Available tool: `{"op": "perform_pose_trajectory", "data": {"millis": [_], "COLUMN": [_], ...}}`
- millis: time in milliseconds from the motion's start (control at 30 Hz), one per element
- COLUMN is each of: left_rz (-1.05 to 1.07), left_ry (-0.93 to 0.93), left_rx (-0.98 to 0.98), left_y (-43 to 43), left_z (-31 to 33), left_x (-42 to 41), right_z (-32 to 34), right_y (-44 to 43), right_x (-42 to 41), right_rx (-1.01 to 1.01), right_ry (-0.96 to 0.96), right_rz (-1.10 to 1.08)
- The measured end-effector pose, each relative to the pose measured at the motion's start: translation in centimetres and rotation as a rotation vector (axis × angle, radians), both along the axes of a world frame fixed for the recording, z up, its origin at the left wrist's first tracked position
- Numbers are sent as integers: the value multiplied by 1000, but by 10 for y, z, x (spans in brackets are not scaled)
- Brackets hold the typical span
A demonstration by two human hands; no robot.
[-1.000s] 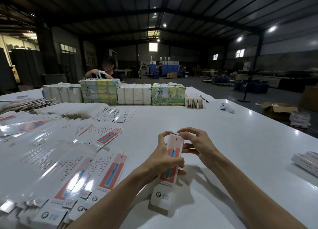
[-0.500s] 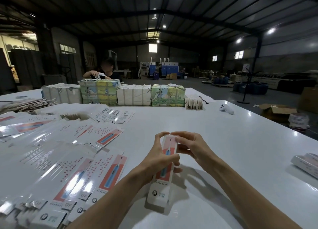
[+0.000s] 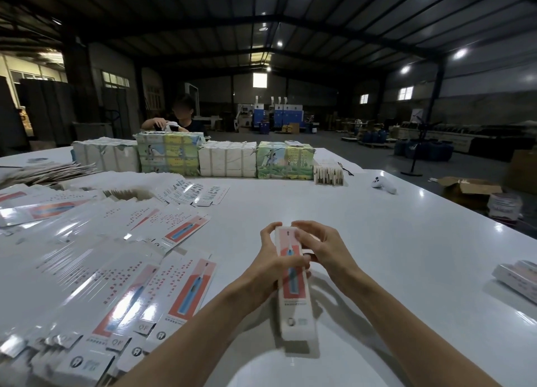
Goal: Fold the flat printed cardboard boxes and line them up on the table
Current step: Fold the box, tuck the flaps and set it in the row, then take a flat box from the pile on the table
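One wide-angle camera rides on the person's head, facing forward and tilted down across the glossy white counter point(image 3: 392, 235). It sits close above the left hand point(image 3: 276, 267) and right hand point(image 3: 324, 248), low at mid-frame. The row of wrapped paper bundles point(image 3: 226, 163) at the counter's far side and the dark hall point(image 3: 319, 67) beyond bend away above.

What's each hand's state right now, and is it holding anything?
Left hand: closed, holding the box round its middle.
Right hand: closed on the same box, fingers curled over its top end.
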State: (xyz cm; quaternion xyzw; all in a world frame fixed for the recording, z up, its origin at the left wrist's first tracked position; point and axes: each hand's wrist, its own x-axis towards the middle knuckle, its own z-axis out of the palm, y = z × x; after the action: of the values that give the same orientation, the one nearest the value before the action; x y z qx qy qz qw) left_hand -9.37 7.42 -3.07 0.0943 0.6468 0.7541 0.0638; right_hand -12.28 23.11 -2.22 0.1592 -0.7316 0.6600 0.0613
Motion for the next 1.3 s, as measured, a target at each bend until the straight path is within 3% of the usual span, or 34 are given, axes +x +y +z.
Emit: {"op": "perform_pose_trajectory", "data": {"millis": [133,267,367,467,567,733,900,1133,1300], "left_rz": [128,104,137,100,24,44,54,74,63], "left_ry": [-64,-99,-140,-166,-117,1,240,327,358], "left_rx": [257,529,576,593,475,98,-224,-365,-416], "left_y": [1,-3,-3,-4,-2,14,8,7,7], "left_z": [5,9,6,4,2,-12,-24,-28,-27], "left_x": [-1,3,2,1,0,0,-7,-7,-2], "right_z": [0,-7,-7,-2,5,21,10,-17,-23], "right_y": [-4,-11,-19,-16,-5,40,146,252,279], "right_x": [-3,4,11,15,20,29,58,106,121], "right_rx": [252,547,737,756,784,931,1222,1582,1579], "right_ry": [121,284,344,372,406,415,146,86,30], "right_rz": [-116,-108,-94,-103,-91,-333,-529,-853,-969]}}
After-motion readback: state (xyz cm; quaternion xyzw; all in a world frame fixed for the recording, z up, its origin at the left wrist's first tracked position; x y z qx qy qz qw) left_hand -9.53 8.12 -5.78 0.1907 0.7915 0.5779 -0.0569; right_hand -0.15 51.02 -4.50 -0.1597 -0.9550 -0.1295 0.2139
